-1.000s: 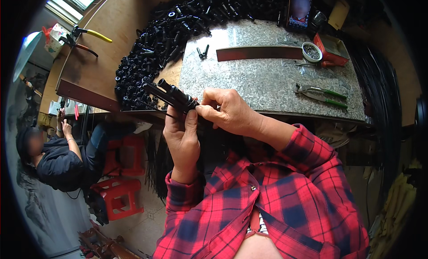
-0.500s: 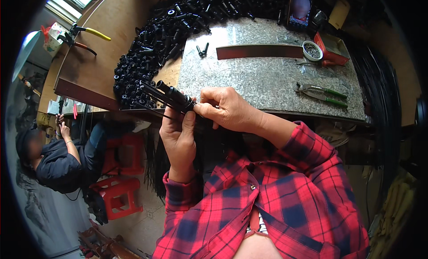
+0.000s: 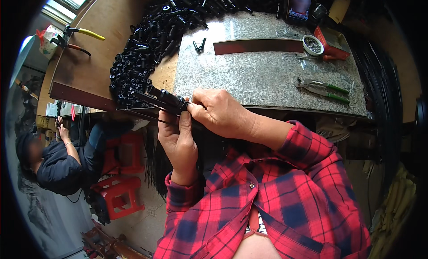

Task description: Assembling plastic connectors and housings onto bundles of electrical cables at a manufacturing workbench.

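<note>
Upright in front of my body, my left hand (image 3: 179, 146) is closed around a black tubular part (image 3: 170, 98) that tilts up to the left. Several thin black rods (image 3: 147, 99) lie along the tube and stick out past my left fingers. My right hand (image 3: 223, 114) pinches at the tube's lower right end, its thumb and forefinger touching there. Whatever small piece sits in that pinch is hidden by the fingers. Both hands are at the near edge of the speckled grey work board (image 3: 263, 80). Two small black pins (image 3: 199, 45) lie on it.
A big heap of black tubular parts (image 3: 151, 45) spreads behind and left. On the board are a brown strip (image 3: 258, 45), a white cup of metal bits (image 3: 313, 45) and green-handled pliers (image 3: 327, 91). Black rods (image 3: 379, 76) bunch at right. A person (image 3: 60, 163) sits left near red stools (image 3: 120, 198).
Both hands and the black tubular part have shifted slightly left. The right hand has turned a little, its back more toward view. The bench and things on it sit slightly higher in the picture.
</note>
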Demonstrator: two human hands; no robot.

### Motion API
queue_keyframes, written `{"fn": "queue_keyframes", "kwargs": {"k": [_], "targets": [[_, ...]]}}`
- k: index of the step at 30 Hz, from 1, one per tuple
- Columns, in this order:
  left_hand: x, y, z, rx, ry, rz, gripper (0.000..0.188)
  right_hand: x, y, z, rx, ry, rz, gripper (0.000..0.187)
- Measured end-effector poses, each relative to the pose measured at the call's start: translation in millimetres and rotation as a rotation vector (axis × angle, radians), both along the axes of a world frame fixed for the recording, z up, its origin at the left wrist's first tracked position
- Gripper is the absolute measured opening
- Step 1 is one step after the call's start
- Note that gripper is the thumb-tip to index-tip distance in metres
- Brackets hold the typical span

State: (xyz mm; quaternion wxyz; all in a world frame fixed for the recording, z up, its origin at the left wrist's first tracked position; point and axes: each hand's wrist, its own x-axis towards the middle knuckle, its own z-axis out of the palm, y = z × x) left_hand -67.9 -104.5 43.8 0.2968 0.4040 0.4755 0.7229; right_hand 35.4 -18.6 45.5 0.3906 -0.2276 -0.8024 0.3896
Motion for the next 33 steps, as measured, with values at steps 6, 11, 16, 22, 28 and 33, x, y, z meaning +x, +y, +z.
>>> {"fn": "queue_keyframes", "kwargs": {"k": [6,11,16,22,28,33], "targets": [[-5.4,-1.4,3.8,0.006,-0.082,-0.096,0.036,8.3,5.6,9.6,-0.287,-0.017,0.148,0.026],[-9.7,-0.6,1.3,0.025,-0.114,-0.142,0.038,8.1,8.2,14.0,-0.456,-0.05,0.21,0.029],[-8.5,-0.1,6.2,0.014,-0.153,-0.138,0.037,6.9,9.7,11.0,-0.421,-0.015,0.246,0.025],[-10.4,1.9,1.8,0.037,-0.239,-0.137,0.036,6.3,7.5,9.7,-0.476,0.046,0.28,0.019],[-10.3,4.7,-8.6,0.074,-0.058,-0.032,0.033,1.4,7.3,6.5,-0.415,0.039,0.276,0.02],[-5.0,7.3,-7.2,0.089,-0.099,0.0,0.028,0.0,7.7,8.7,-0.469,-0.005,0.241,0.02]]}}
